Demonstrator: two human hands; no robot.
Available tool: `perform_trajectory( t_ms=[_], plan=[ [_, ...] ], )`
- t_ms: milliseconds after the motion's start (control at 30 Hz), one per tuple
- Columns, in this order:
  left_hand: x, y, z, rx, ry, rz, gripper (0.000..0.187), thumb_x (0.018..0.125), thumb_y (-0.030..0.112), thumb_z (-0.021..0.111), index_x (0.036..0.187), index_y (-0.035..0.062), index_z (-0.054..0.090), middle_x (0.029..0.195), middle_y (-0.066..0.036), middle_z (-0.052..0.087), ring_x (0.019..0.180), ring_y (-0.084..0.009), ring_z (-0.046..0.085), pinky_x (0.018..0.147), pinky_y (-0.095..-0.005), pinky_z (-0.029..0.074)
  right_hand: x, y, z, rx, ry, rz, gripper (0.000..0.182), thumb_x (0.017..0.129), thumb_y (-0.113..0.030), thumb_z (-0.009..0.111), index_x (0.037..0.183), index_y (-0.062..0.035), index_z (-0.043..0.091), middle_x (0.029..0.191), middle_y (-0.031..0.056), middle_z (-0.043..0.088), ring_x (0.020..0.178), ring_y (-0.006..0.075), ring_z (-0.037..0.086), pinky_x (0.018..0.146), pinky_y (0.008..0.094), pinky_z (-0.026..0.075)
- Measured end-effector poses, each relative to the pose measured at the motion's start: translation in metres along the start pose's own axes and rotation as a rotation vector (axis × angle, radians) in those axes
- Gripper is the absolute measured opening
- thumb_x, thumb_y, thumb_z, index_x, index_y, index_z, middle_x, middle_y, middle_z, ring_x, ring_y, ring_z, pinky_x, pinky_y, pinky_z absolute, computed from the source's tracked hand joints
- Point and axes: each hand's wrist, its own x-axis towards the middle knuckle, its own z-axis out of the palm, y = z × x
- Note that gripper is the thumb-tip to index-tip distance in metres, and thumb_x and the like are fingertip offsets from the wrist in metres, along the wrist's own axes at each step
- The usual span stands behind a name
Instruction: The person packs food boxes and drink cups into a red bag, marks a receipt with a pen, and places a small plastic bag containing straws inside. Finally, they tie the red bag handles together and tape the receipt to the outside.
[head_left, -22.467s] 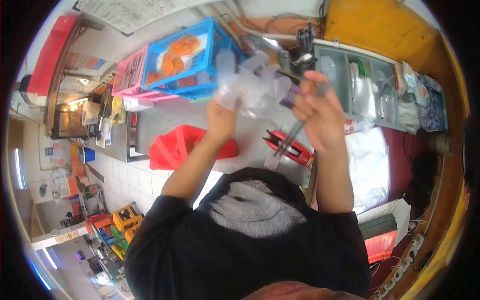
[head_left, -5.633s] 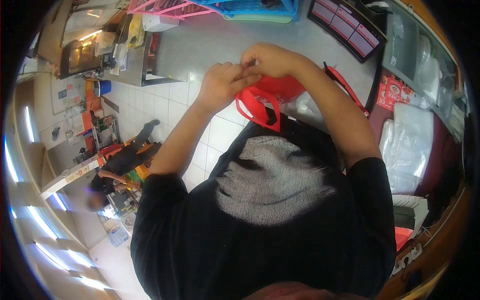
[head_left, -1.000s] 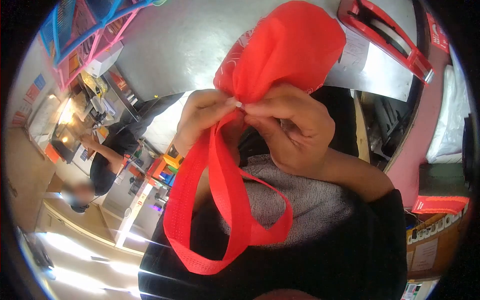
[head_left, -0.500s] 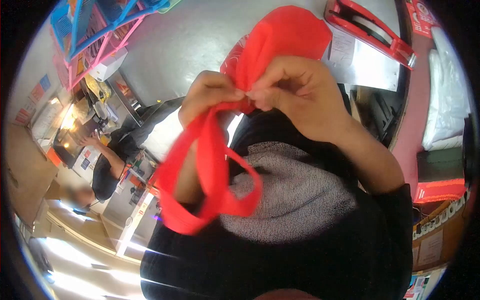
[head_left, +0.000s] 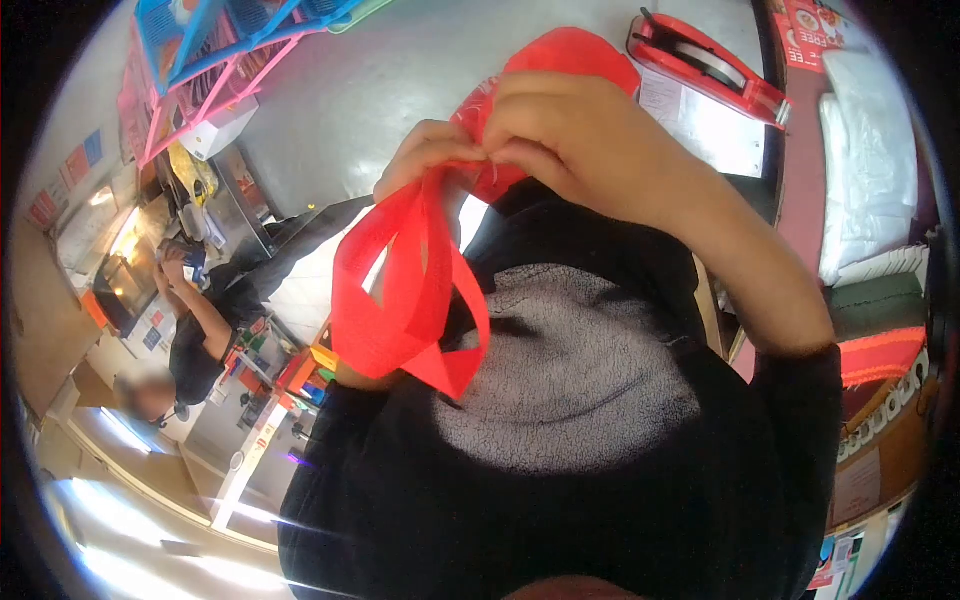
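A red fabric bag [head_left: 585, 52] is bunched up in front of my chest, its full end resting toward the metal counter. My left hand [head_left: 428, 155] is closed around the gathered neck, thumb and fingers pinching it. Right beside it, my right hand [head_left: 575, 130] pinches the same spot, its fingertips meeting those of the left. Red handle loops [head_left: 400, 300] hang from the left hand over the left forearm and my dark shirt. What exactly lies between the fingertips is hidden.
Beyond the bag is the metal counter [head_left: 350, 90]. A red tape dispenser [head_left: 710, 70] stands at its far right near papers [head_left: 715, 125]. Clear plastic bags [head_left: 870, 160] lie on the right ledge. Blue and pink racks [head_left: 215, 60] are at the upper left. A co-worker [head_left: 205, 335] stands at left.
My right hand has turned over, its back now covering more of the bag. The handle loops have swung slightly and hang steadier. The view has shifted a little.
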Motion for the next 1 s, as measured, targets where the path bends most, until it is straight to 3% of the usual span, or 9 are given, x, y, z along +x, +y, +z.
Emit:
perform_trajectory(
  t_ms=[200,300,400,433,533,667,733,867,1000],
  plan=[
    [-0.001,-0.005,-0.001,-0.032,-0.028,-0.025,0.007,0.098,0.002,0.058,0.100,0.0019,0.065,0.094,-0.009,0.063,0.093,-0.0187,0.061,0.083,-0.0291,0.047,0.004,-0.009,-0.006,-0.297,-0.140,-0.058,0.023,0.086,-0.010,0.062,0.108,-0.0048,0.061,0.109,0.0101,0.063,0.100,0.0297,0.064,0.086,0.0401,0.053],
    [-0.001,-0.004,0.003,-0.285,-0.006,-0.123,0.028,0.105,0.027,0.048,0.105,0.0031,0.062,0.106,-0.011,0.058,0.099,-0.0202,0.056,0.090,-0.0358,0.042,0.011,-0.011,-0.005,-0.398,-0.136,-0.157,0.028,0.084,-0.015,0.064,0.112,-0.0073,0.060,0.108,0.0091,0.064,0.096,0.0276,0.066,0.081,0.0393,0.054],
    [-0.005,0.017,0.011,-0.279,0.203,-0.438,0.032,0.105,0.029,0.045,0.104,0.0014,0.062,0.110,-0.011,0.057,0.110,-0.0218,0.052,0.099,-0.0381,0.035,0.016,-0.009,0.000,-0.475,-0.146,-0.191,0.032,0.085,-0.023,0.067,0.114,-0.0109,0.062,0.097,0.0082,0.067,0.088,0.0266,0.069,0.071,0.0396,0.056],
    [0.004,0.021,0.016,-0.409,0.097,-0.287,0.033,0.106,0.032,0.044,0.102,0.0033,0.059,0.106,-0.009,0.054,0.107,-0.0208,0.051,0.097,-0.0369,0.035,0.019,-0.011,0.002,-0.511,-0.169,-0.155,0.031,0.085,-0.026,0.066,0.111,-0.0102,0.064,0.094,0.0086,0.068,0.086,0.0272,0.069,0.070,0.0404,0.057],
    [0.008,0.016,0.008,-0.341,-0.017,-0.158,0.034,0.106,0.036,0.042,0.095,0.0058,0.053,0.102,-0.007,0.048,0.101,-0.0194,0.046,0.096,-0.0353,0.032,0.018,-0.011,0.005,-0.559,-0.235,-0.021,0.024,0.079,-0.024,0.067,0.096,-0.0074,0.066,0.088,0.0086,0.066,0.084,0.0285,0.068,0.071,0.0419,0.055],
    [-0.003,0.020,0.007,-0.097,-0.034,-0.193,0.037,0.106,0.040,0.041,0.088,0.0077,0.044,0.099,-0.005,0.041,0.096,-0.0193,0.040,0.095,-0.0336,0.029,0.013,-0.006,-0.005,-0.550,-0.273,0.165,0.018,0.076,-0.022,0.067,0.084,-0.0064,0.065,0.083,0.0106,0.065,0.082,0.0301,0.067,0.071,0.0437,0.054],
    [0.000,0.021,0.002,-0.104,-0.074,-0.115,0.039,0.106,0.042,0.041,0.087,0.0080,0.042,0.099,-0.005,0.041,0.096,-0.0196,0.039,0.095,-0.0333,0.028,0.014,-0.003,-0.004,-0.505,-0.126,0.133,0.019,0.079,-0.027,0.064,0.079,-0.0085,0.069,0.080,0.0123,0.067,0.077,0.0316,0.068,0.067,0.0453,0.054],
    [0.011,0.031,0.015,-0.295,0.096,-0.093,0.040,0.104,0.041,0.046,0.082,0.0090,0.042,0.097,-0.006,0.045,0.095,-0.0203,0.043,0.094,-0.0357,0.030,0.013,-0.017,0.009,-0.363,0.047,0.047,0.021,0.080,-0.029,0.063,0.079,-0.0097,0.071,0.078,0.0121,0.068,0.074,0.0319,0.068,0.064,0.0460,0.054],
    [0.011,0.032,0.019,-0.371,0.094,-0.072,0.039,0.106,0.035,0.045,0.077,0.0100,0.039,0.082,-0.004,0.045,0.085,-0.0195,0.045,0.087,-0.0348,0.034,0.013,-0.012,0.004,-0.591,-0.125,0.155,0.019,0.079,-0.027,0.064,0.078,-0.0082,0.067,0.079,0.0115,0.067,0.077,0.0308,0.068,0.068,0.0447,0.055]
  ],
)
